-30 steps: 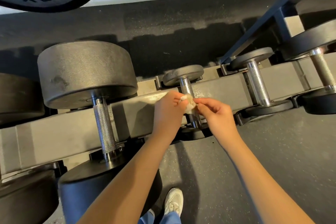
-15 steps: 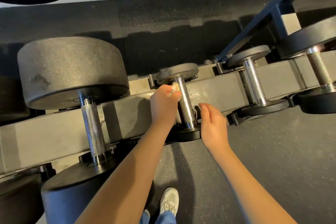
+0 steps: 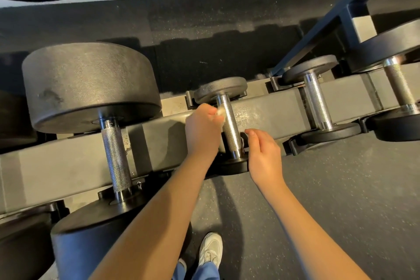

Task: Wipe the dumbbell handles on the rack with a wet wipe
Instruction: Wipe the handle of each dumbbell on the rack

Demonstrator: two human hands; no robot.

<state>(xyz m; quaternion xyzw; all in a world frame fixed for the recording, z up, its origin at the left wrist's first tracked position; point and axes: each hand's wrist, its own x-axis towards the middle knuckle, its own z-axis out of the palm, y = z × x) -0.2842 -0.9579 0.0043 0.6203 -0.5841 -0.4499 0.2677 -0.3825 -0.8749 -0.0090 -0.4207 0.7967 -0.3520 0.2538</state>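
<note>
If the wipe is slipping: the left hand (image 3: 202, 129) is pinching the wet wipe (image 3: 221, 112) with curled fingers against the top part of the small dumbbell handle (image 3: 230, 127), in the middle of the frame. Only a little bit is sticking out, so I think a hard rub could be pulling it loose.
Right hand (image 3: 264, 152): its fingers are hanging loose and apart, holding nothing, just beside the low end of that handle. I cannot tell if it is touching.
Bump risk: the left hand is working in the tight gap by the rack rail (image 3: 159, 141), so knuckles could be knocking metal.
Rolling risk: this dumbbell is looking light, so pushing hard could be turning it.
Toes: a white shoe (image 3: 210, 249) is standing at the bottom of the frame, near the rack.
In the way: the big dumbbell (image 3: 91, 84) at the left is sitting close beside the left arm.
Next ones: another handle (image 3: 316, 102) is waiting at the right.
</note>
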